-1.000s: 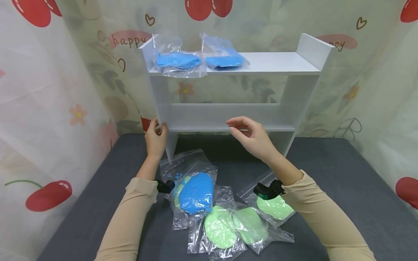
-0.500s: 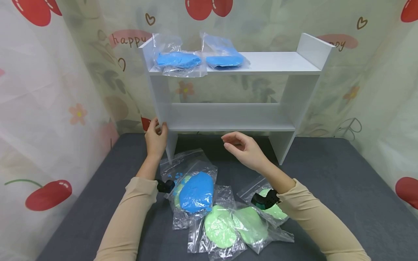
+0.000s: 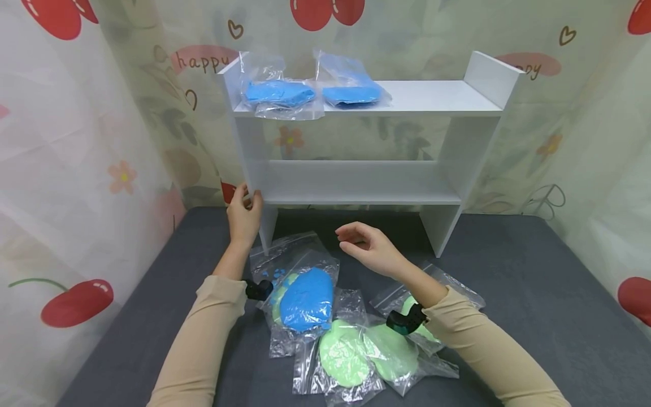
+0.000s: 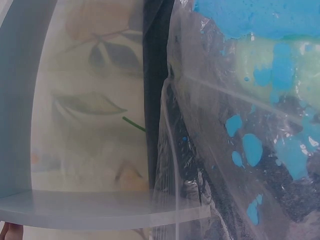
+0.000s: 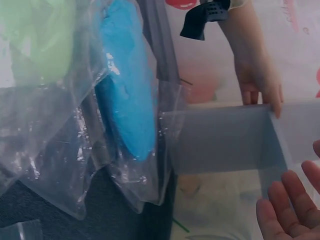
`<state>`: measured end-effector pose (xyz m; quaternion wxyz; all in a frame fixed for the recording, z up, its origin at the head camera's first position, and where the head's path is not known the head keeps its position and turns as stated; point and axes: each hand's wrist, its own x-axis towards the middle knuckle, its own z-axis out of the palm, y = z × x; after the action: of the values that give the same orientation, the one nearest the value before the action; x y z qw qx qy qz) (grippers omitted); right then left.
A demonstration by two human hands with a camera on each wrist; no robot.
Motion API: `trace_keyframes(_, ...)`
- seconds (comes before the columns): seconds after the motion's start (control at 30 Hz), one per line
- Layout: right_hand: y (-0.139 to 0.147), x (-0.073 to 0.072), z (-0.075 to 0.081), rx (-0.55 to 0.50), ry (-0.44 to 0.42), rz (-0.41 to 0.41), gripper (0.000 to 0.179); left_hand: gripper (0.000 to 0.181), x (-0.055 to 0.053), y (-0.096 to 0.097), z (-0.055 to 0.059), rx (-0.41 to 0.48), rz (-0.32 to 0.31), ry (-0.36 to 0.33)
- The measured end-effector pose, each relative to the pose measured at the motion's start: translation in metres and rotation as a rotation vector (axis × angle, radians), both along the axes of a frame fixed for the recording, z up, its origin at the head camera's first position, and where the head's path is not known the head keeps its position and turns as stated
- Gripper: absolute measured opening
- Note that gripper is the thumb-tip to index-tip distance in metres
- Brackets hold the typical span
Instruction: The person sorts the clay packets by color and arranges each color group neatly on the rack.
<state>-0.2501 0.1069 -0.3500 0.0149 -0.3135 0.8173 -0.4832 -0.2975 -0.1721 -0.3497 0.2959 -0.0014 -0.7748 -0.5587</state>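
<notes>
My left hand [image 3: 243, 217] pinches the left side panel of a white two-tier shelf [image 3: 356, 183], thumb on one side of the edge and fingers on the other. The right hand [image 3: 367, 247] hovers in front of the shelf's lower part, fingers loosely bent, holding nothing. Below it on the table lie clear zip bags: one with a blue flat lump [image 3: 307, 299] over a pale green one, and several with pale green rounds [image 3: 343, 353]. In the right wrist view, the right fingers [image 5: 287, 205] appear beside the shelf, with the left hand [image 5: 257, 80] on the panel.
Two bags with blue contents [image 3: 280, 93] sit on the left part of the shelf's top board. The dark grey table [image 3: 508, 294] carries the shelf and bags. Patterned cloth [image 3: 71, 169] surrounds it, and a thin cord [image 3: 546, 198] hangs at right.
My right hand has come down and left from the middle board to above the table, uncovering the shelf's right leg. The left hand keeps its place on the panel.
</notes>
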Motion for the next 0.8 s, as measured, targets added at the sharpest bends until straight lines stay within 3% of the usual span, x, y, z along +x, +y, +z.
trace_keyframes(0.8,-0.019,-0.021,-0.048,0.048,-0.148,0.167,0.04,0.035,-0.002,0.0,-0.001,0.005,0.003,0.003)
